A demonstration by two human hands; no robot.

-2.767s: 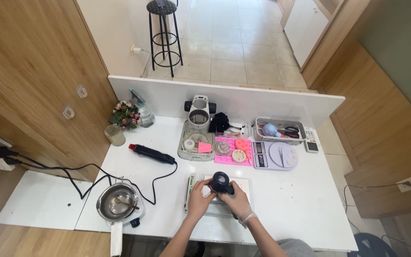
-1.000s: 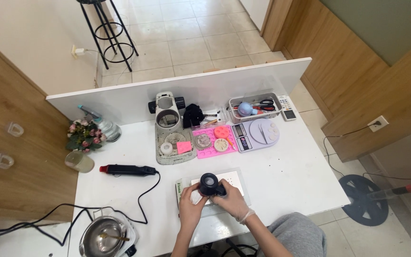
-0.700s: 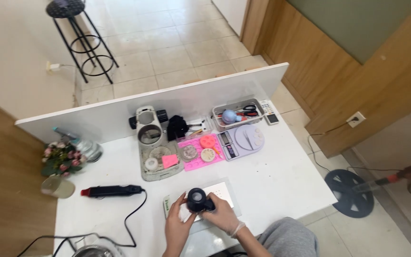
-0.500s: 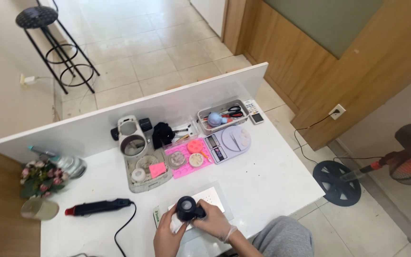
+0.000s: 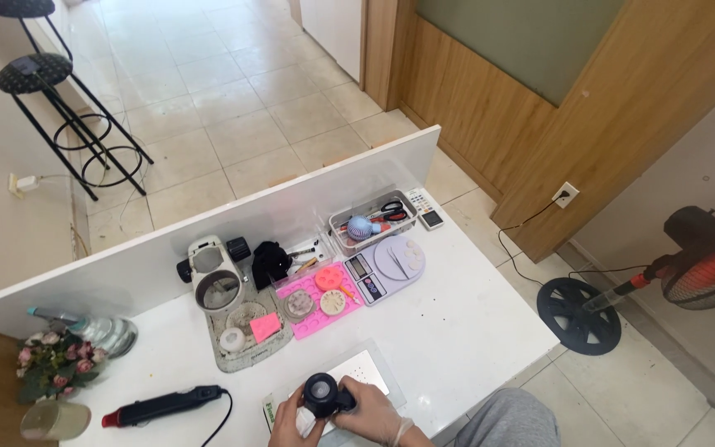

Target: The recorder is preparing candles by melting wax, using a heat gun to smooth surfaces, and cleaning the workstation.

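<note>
1. black loupe [image 5: 322, 391] sits at the near edge of the white table [image 5: 457, 323], held just above a clear tray [image 5: 374, 370]. its round open end faces up toward the camera, so the long axis runs roughly straight up from the table.
2. left hand [image 5: 290, 422] is curled against the loupe's left side, fingers wrapped round it. looks like there's something white in that hand too, can't tell what.
3. right hand [image 5: 370, 414], in a thin clear glove, grips the right side with fingers closed on a small black bit sticking out of the loupe.
4. black heat gun [image 5: 163, 406] with a red tip lies to the left, well apart, cord trailing off the bottom edge.
5. farther back: grey stand [image 5: 233, 319] with a ring on top, pink mat [image 5: 320, 298] with round moulds, scale [image 5: 386, 265], and a bin [image 5: 370, 222] with scissors.
6. flowers [image 5: 47, 368] and a jar [image 5: 51, 420] sit at the far left.
7. nothing lies between the hands and the tray. a fan [image 5: 697, 257] stands on the floor to the right.
</note>
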